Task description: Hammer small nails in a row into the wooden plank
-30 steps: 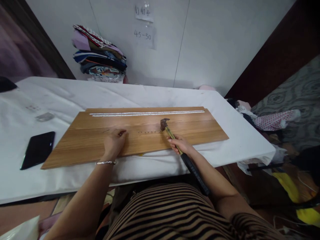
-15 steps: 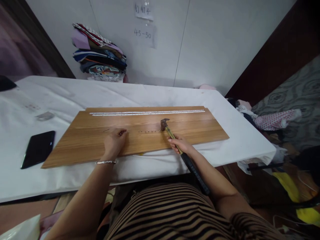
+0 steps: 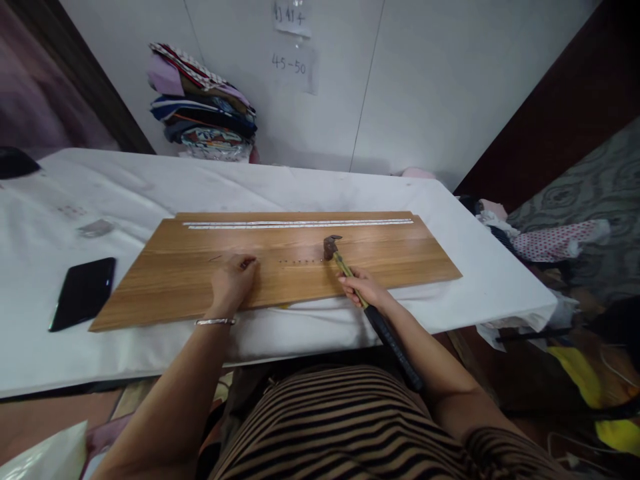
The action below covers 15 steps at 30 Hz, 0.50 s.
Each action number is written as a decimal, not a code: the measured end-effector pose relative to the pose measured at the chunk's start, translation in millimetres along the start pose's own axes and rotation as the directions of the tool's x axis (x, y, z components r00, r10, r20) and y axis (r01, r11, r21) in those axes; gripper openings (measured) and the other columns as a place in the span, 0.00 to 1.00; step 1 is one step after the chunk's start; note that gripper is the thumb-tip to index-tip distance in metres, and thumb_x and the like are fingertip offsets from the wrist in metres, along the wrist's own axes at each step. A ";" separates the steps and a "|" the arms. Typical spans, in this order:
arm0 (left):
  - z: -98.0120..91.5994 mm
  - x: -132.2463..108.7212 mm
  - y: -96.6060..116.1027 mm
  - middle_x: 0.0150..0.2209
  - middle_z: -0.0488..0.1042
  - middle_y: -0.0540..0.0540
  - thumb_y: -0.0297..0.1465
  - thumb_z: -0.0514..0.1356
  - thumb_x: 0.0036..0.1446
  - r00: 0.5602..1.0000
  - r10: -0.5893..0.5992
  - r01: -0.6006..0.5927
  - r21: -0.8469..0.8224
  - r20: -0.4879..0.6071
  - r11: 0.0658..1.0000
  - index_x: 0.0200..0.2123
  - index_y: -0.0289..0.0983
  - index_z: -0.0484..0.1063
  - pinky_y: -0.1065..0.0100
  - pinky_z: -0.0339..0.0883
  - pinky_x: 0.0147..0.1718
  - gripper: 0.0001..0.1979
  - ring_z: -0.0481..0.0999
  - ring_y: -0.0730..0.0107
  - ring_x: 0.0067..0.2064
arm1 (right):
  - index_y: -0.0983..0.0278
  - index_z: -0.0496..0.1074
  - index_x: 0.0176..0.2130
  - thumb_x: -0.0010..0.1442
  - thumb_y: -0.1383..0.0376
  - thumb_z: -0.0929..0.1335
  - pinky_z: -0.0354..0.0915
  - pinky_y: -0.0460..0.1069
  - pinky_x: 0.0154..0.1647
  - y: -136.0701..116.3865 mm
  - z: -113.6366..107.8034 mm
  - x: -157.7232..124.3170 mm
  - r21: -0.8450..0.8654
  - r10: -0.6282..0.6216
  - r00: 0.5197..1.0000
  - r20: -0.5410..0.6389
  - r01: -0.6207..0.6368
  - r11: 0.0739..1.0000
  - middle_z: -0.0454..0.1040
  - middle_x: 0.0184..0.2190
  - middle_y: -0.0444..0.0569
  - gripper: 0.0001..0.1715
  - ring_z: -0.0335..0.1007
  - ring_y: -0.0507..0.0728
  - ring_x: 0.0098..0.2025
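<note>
My right hand (image 3: 364,287) is wrapped round the yellow part of a claw hammer's handle. The claw hammer (image 3: 331,248) has a rusty head, which is over the wooden board, and a black grip running back along my forearm. My left hand (image 3: 233,280), wearing a silver bangle (image 3: 215,322), rests on the board with its fingers curled together; what they hold, if anything, I cannot make out. Between the hands, a short row of several small nails (image 3: 301,262) stands in the wooden board (image 3: 165,287). A thin dark line or sliver (image 3: 215,258) shows just left of my left hand.
Two white measuring strips (image 3: 300,224) lie along the board's far side. A black phone (image 3: 83,293) and a small clear packet (image 3: 96,228) are on the white tablecloth (image 3: 350,190) at left. Folded clothes (image 3: 203,107) are stacked against the wall, below paper signs (image 3: 293,67).
The whole view has shifted slightly. Both hands and the hammer keep nearly the same places over the board.
</note>
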State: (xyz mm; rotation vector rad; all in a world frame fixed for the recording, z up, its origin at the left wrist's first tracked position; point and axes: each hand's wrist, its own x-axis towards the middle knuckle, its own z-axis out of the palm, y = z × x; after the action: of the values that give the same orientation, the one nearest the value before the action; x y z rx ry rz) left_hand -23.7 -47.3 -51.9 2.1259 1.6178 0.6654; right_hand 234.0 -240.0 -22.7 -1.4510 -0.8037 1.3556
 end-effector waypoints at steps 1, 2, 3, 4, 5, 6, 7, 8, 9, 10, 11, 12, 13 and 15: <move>-0.1 -0.1 0.2 0.51 0.82 0.43 0.37 0.58 0.60 1.000 0.001 -0.001 -0.002 -0.005 1.000 0.42 0.41 0.81 0.59 0.72 0.51 0.13 0.79 0.55 0.53 | 0.60 0.64 0.41 0.48 0.53 0.73 0.47 0.44 0.12 -0.3 0.1 -0.1 0.002 -0.002 1.000 0.001 0.002 1.000 0.60 0.16 0.30 0.25 0.52 0.47 0.13; -0.2 -0.1 0.3 0.51 0.82 0.43 0.36 0.58 0.60 1.000 0.003 -0.003 -0.005 -0.009 1.000 0.42 0.41 0.81 0.60 0.72 0.51 0.13 0.79 0.55 0.53 | 0.60 0.64 0.41 0.47 0.53 0.73 0.47 0.44 0.12 -0.6 0.3 -0.4 0.004 -0.004 1.000 0.004 0.004 1.000 0.60 0.16 0.30 0.25 0.52 0.47 0.13; -0.3 -0.2 0.3 0.50 0.82 0.43 0.36 0.58 0.60 1.000 0.003 -0.003 -0.009 -0.012 1.000 0.42 0.41 0.81 0.60 0.72 0.50 0.13 0.79 0.55 0.52 | 0.60 0.64 0.41 0.47 0.53 0.73 0.47 0.44 0.12 -1.1 0.6 -0.7 0.005 -0.005 1.000 0.006 0.005 1.000 0.61 0.16 0.30 0.25 0.52 0.47 0.13; -0.4 -0.2 0.1 0.50 0.82 0.43 0.37 0.58 0.60 1.000 0.002 -0.002 -0.013 -0.012 1.000 0.42 0.41 0.81 0.60 0.72 0.50 0.13 0.79 0.56 0.52 | 0.60 0.65 0.41 0.47 0.53 0.73 0.48 0.44 0.12 -1.5 1.0 -1.0 0.006 -0.005 1.000 0.008 0.005 1.000 0.61 0.16 0.31 0.26 0.52 0.47 0.13; -0.4 -0.3 -0.2 0.50 0.82 0.43 0.37 0.58 0.60 1.000 0.001 -0.001 -0.015 -0.011 1.000 0.42 0.41 0.81 0.60 0.72 0.49 0.13 0.80 0.55 0.51 | 0.60 0.65 0.41 0.46 0.52 0.73 0.48 0.44 0.12 -1.9 1.4 -1.2 0.006 -0.004 1.000 0.008 0.004 1.000 0.61 0.16 0.31 0.26 0.52 0.47 0.13; -0.5 -0.3 -0.6 0.50 0.82 0.43 0.37 0.58 0.60 1.000 0.000 0.000 -0.017 -0.008 1.000 0.42 0.41 0.81 0.59 0.72 0.49 0.13 0.80 0.55 0.51 | 0.60 0.65 0.40 0.46 0.52 0.73 0.48 0.44 0.12 -2.1 1.7 -1.4 0.004 -0.002 1.000 0.004 0.002 1.000 0.61 0.16 0.31 0.26 0.52 0.47 0.13; -0.4 -0.3 -1.0 0.49 0.82 0.43 0.37 0.58 0.60 1.000 -0.004 0.004 -0.017 -0.004 1.000 0.42 0.41 0.81 0.59 0.72 0.48 0.13 0.80 0.55 0.50 | 0.60 0.65 0.40 0.46 0.52 0.73 0.48 0.44 0.12 -2.3 1.9 -1.5 0.002 0.000 1.000 0.000 0.000 1.000 0.61 0.16 0.31 0.25 0.52 0.47 0.13; -0.4 -0.2 -1.4 0.49 0.82 0.43 0.37 0.58 0.60 1.000 -0.007 0.007 -0.019 -0.001 1.000 0.42 0.41 0.81 0.59 0.72 0.48 0.13 0.80 0.56 0.49 | 0.60 0.65 0.40 0.46 0.53 0.73 0.48 0.44 0.12 -2.3 2.0 -1.6 -0.001 0.003 1.000 -0.003 -0.003 1.000 0.61 0.16 0.31 0.25 0.52 0.47 0.13; -0.2 -0.2 -1.8 0.49 0.82 0.43 0.37 0.58 0.60 1.000 -0.008 0.008 -0.023 0.000 1.000 0.42 0.42 0.81 0.59 0.73 0.47 0.13 0.80 0.56 0.49 | 0.60 0.64 0.40 0.46 0.53 0.73 0.48 0.44 0.12 -2.4 1.9 -1.7 -0.003 0.005 1.000 -0.004 -0.005 1.000 0.60 0.16 0.31 0.25 0.52 0.47 0.13; -0.1 -0.1 -2.0 0.48 0.82 0.43 0.37 0.58 0.60 1.000 -0.007 0.007 -0.029 -0.001 1.000 0.42 0.42 0.81 0.59 0.73 0.47 0.13 0.80 0.56 0.49 | 0.60 0.65 0.40 0.47 0.53 0.72 0.48 0.44 0.12 -2.4 1.7 -1.8 -0.005 0.004 1.000 -0.004 -0.004 1.000 0.60 0.16 0.31 0.24 0.52 0.47 0.13; 0.1 0.0 -2.1 0.48 0.82 0.43 0.36 0.58 0.60 1.000 -0.005 0.005 -0.035 -0.004 0.999 0.41 0.42 0.81 0.59 0.73 0.47 0.13 0.80 0.56 0.49 | 0.60 0.65 0.40 0.47 0.54 0.72 0.48 0.44 0.12 -2.5 1.3 -1.8 -0.004 0.002 1.000 -0.001 -0.002 1.000 0.60 0.16 0.31 0.24 0.52 0.47 0.14; 0.3 0.2 -2.1 0.48 0.82 0.43 0.36 0.58 0.59 1.000 -0.003 0.002 -0.041 -0.006 0.999 0.41 0.41 0.81 0.59 0.73 0.47 0.13 0.80 0.56 0.49 | 0.60 0.64 0.40 0.48 0.54 0.72 0.48 0.44 0.12 -2.5 1.0 -1.8 -0.002 -0.001 1.000 0.001 0.001 1.000 0.60 0.17 0.31 0.23 0.53 0.47 0.14; 0.4 0.3 -2.0 0.48 0.82 0.43 0.36 0.58 0.59 1.000 -0.002 0.002 -0.044 -0.007 0.999 0.41 0.41 0.81 0.59 0.73 0.47 0.13 0.80 0.56 0.49 | 0.60 0.64 0.40 0.48 0.54 0.72 0.49 0.44 0.12 -2.5 0.7 -1.8 0.001 -0.005 1.000 0.003 0.005 1.000 0.61 0.17 0.31 0.23 0.53 0.47 0.14; 0.5 0.3 -1.6 0.47 0.82 0.43 0.36 0.58 0.59 1.000 -0.004 0.004 -0.040 -0.010 0.999 0.40 0.42 0.81 0.59 0.72 0.47 0.12 0.80 0.56 0.49 | 0.60 0.64 0.40 0.48 0.54 0.73 0.49 0.44 0.12 -2.5 0.4 -1.6 0.005 -0.006 1.000 0.004 0.006 1.000 0.61 0.17 0.31 0.23 0.52 0.47 0.13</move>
State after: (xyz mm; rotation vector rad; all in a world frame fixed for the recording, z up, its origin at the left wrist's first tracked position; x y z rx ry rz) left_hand -24.6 -46.5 -53.2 2.0942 1.6002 0.7018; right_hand 233.7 -240.6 -19.9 -1.4414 -0.8058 1.3554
